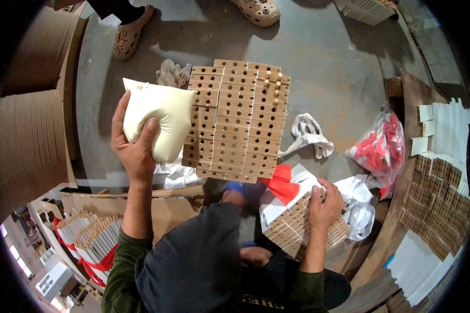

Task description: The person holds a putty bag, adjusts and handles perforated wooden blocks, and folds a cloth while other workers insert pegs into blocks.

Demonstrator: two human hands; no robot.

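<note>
My left hand grips a puffed, cream-coloured pouch, the thumb pressing a dent into its side. Right beside the pouch lies a large block of drilled brown boards, set in three columns with rows of round holes. Several short wooden dowels stand up from holes near its upper right. Lower right, my right hand rests on a smaller stack of drilled boards, fingers slightly bent and apart from the thumb. What lies under its fingertips is hidden. Red cloth lies against this stack.
A white cloth strap and a clear bag of red material lie on the floor to the right. Stacked boards line the right side, and brown sheets the left. Another person's clogs are at the top.
</note>
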